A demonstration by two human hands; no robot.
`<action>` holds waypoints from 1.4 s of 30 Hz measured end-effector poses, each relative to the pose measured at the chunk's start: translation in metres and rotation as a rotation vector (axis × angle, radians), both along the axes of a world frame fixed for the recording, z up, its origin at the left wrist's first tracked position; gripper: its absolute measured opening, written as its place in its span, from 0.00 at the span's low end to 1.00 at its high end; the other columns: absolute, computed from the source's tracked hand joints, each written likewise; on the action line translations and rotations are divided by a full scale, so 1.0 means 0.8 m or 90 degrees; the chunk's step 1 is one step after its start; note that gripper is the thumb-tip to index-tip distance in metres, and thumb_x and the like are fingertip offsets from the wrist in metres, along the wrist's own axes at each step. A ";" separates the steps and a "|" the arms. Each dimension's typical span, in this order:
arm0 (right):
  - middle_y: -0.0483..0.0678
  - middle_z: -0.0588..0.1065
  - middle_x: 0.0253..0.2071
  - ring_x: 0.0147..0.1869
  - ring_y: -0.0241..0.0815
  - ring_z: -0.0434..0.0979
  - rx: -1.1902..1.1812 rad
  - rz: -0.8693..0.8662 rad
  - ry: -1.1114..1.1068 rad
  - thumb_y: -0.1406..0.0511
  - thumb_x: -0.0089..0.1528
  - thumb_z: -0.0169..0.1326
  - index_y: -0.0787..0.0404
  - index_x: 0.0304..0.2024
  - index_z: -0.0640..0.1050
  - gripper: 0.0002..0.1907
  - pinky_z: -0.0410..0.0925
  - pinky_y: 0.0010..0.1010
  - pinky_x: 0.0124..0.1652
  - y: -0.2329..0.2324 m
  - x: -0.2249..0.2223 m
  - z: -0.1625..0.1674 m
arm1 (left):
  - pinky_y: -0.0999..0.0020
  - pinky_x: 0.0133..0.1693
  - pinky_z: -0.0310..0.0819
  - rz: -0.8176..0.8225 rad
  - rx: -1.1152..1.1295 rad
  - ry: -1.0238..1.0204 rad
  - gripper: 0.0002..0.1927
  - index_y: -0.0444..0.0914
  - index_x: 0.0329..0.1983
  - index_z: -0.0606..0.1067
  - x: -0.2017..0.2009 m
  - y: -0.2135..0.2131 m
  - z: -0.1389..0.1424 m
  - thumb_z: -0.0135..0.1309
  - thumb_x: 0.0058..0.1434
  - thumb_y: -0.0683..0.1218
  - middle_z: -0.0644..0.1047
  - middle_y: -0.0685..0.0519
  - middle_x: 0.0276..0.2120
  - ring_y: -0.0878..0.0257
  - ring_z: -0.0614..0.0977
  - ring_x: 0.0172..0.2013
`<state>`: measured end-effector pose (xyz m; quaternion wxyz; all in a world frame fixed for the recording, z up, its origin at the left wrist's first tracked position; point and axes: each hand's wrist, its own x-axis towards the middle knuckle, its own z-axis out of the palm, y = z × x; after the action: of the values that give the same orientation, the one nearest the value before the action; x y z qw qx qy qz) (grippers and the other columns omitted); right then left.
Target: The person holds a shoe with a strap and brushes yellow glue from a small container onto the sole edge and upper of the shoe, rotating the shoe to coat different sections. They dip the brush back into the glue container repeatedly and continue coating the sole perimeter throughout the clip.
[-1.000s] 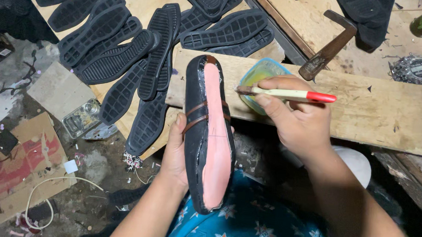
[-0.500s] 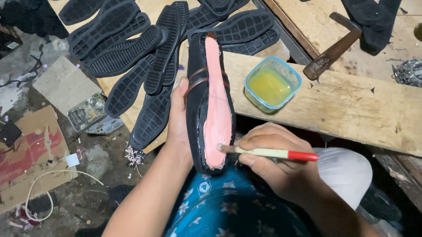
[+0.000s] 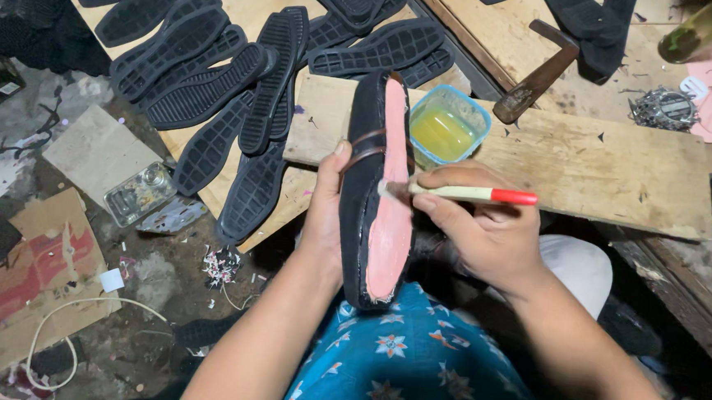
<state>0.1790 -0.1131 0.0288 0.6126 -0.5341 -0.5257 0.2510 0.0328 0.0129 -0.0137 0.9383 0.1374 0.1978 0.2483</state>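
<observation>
Black shoe upper, pink underside up, gripped in left hand.
Right hand pinches red-tipped brush, bristles seemingly touching the underside; glue tub just beyond.

left fingers — mostly behind shoe

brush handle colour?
Pale cream brush handle with a red end, in the right hand; head view.
</observation>
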 end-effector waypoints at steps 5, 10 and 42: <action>0.51 0.80 0.47 0.51 0.38 0.80 -0.017 -0.028 0.082 0.74 0.65 0.58 0.69 0.49 0.77 0.10 0.73 0.30 0.54 -0.013 -0.008 0.011 | 0.62 0.47 0.81 -0.003 -0.047 0.009 0.31 0.38 0.58 0.74 -0.001 -0.008 0.009 0.46 0.66 0.65 0.81 0.47 0.45 0.58 0.84 0.43; 0.53 0.79 0.44 0.46 0.39 0.79 -0.046 -0.158 0.063 0.73 0.68 0.58 0.70 0.51 0.77 0.09 0.74 0.29 0.47 -0.005 0.006 -0.004 | 0.62 0.45 0.81 -0.068 -0.056 -0.039 0.34 0.33 0.61 0.74 -0.007 -0.008 0.006 0.46 0.70 0.66 0.81 0.44 0.45 0.56 0.84 0.41; 0.45 0.64 0.70 0.74 0.37 0.62 -0.184 0.147 0.212 0.70 0.43 0.73 0.58 0.72 0.57 0.59 0.57 0.31 0.69 -0.017 0.121 -0.016 | 0.44 0.47 0.80 -0.393 -0.244 -0.257 0.31 0.27 0.65 0.62 -0.037 0.012 -0.004 0.48 0.67 0.53 0.73 0.21 0.50 0.32 0.81 0.45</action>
<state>0.2755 -0.1271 0.0159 0.5754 -0.5035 -0.4339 0.4766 0.0035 0.0228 -0.0167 0.9972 -0.0382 0.0020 -0.0639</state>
